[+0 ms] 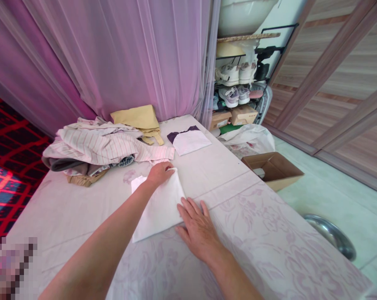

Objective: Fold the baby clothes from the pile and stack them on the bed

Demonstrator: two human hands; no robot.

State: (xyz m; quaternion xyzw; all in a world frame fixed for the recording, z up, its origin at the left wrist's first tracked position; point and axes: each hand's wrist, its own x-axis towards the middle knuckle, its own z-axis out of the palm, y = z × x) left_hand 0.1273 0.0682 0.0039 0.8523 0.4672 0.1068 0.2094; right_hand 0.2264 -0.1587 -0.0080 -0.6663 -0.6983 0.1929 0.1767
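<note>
Bare forearms [94, 246] reach over a floral-patterned cloth [257, 237], where a folded white garment [158, 210] lies nearer than the clothes pile [97, 143]. The left hand [158, 174] pinches its far corner, fingers curled; the right hand [197, 229] rests flat at its right edge, fingers slightly spread, grasping nothing.

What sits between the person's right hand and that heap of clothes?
In the head view, the white cloth and the left hand lie between the right hand and the heap of clothes.
</note>
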